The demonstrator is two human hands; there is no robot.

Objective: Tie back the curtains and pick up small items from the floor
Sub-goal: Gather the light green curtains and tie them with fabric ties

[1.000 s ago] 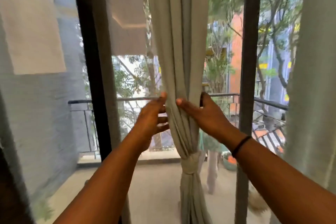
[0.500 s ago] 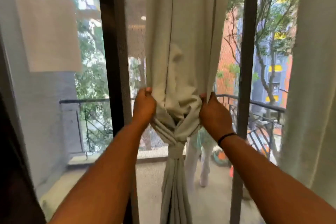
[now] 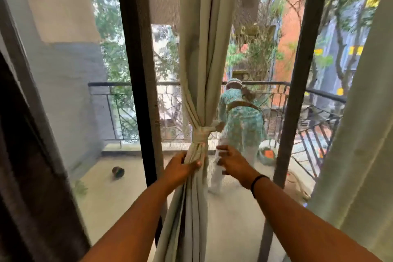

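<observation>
Pale grey-green fabric curtain (image 3: 202,53) hangs at centre, bunched and cinched by a same-colour fabric tie-back knot (image 3: 202,134) at mid height, in front of the dark window frame post (image 3: 138,70). Left hand (image 3: 180,169) grips the gathered folds just below the knot, thumb pressed on the near side of the cloth. Right hand (image 3: 232,162) sits just right of the curtain, fingers loosely spread and relaxed, holding nothing, apart from the cloth; black band (image 3: 257,183) on its wrist. Second pale curtain (image 3: 365,134) hangs at right edge. Outside on the balcony floor (image 3: 110,193), a small dark round object (image 3: 118,172) lies far left. Another person in a teal patterned dress (image 3: 242,121) bends over near the black metal railing (image 3: 131,110).
</observation>
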